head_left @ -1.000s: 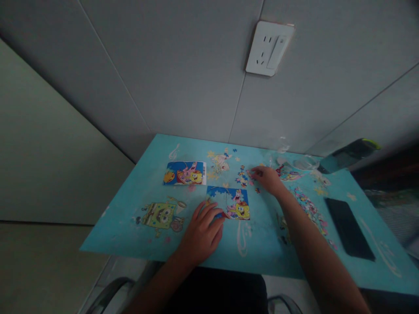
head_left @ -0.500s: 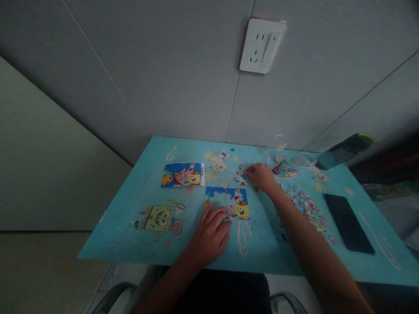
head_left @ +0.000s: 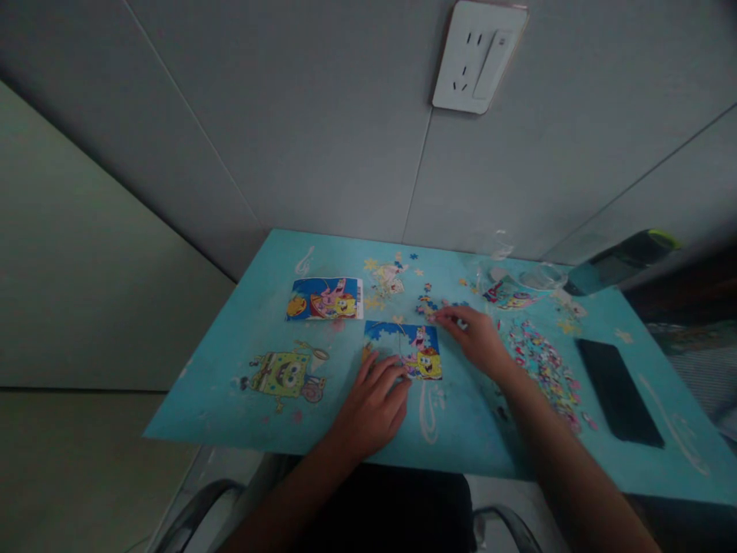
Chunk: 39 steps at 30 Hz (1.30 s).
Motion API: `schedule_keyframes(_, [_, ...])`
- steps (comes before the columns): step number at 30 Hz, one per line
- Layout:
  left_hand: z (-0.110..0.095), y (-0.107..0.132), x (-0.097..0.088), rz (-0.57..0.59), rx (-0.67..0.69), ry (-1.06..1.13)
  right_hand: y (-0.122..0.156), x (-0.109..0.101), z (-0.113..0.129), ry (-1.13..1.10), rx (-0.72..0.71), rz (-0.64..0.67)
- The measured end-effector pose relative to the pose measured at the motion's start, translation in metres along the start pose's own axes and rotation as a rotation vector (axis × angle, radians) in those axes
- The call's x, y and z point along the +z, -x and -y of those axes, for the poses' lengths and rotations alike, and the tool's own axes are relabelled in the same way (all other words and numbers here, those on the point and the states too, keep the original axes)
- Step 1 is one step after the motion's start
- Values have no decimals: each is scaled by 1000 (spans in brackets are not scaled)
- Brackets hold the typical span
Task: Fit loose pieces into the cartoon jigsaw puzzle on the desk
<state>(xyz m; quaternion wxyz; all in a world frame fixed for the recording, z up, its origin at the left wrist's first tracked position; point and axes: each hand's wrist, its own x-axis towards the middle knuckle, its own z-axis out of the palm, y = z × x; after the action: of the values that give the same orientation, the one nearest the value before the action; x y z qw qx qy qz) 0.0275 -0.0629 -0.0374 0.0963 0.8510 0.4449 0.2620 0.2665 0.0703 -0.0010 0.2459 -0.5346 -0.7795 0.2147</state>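
A partly assembled jigsaw puzzle point(head_left: 427, 361) with a blue border and yellow and pink cartoon figures lies on the table. My left hand point(head_left: 374, 403) rests flat over its lower left part, fingers stretched and slightly spread. To the right of the puzzle's top edge, my right hand point(head_left: 475, 338) has thumb and forefinger pinched on a small puzzle piece, which the fingertips mostly cover. Right beside those fingertips sits a small cluster of loose blue pieces point(head_left: 424, 306). A picture card point(head_left: 325, 298) showing a similar cartoon scene lies left of the puzzle.
Many loose puzzle pieces point(head_left: 546, 369) are spread right of my right forearm. Beyond them lies a dark flat phone-like slab point(head_left: 620, 392). Clear plastic packaging point(head_left: 510, 292) and a dark bottle point(head_left: 622, 261) are at the back right. The table point(head_left: 230, 338) meets a wall with a socket point(head_left: 479, 57).
My right hand has drawn slightly back toward the puzzle from the blue pieces, its fingers still pinched. My left hand stays on the puzzle. The camera view has tilted a little downward.
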Motion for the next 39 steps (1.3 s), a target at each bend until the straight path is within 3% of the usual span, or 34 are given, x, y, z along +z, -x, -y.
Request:
schedule_keyframes(2, [-1, -2, -1, 5, -6, -5, 19, 6, 10, -115, -58, 109])
schedule_keyframes(6, [1, -15, -9, 20, -5, -38, 32, 21, 21, -157, -87, 151])
schedule_keyframes(11, [10, -33, -10, 3, -43, -93, 26, 33, 18, -89, -136, 119])
schedule_keyframes(19, [13, -34, 3, 46, -79, -69, 41, 31, 3, -117, -45, -46])
schedule_keyframes(39, [14, -36, 3, 106, -87, -14, 48, 38, 8, 25, -139, -25])
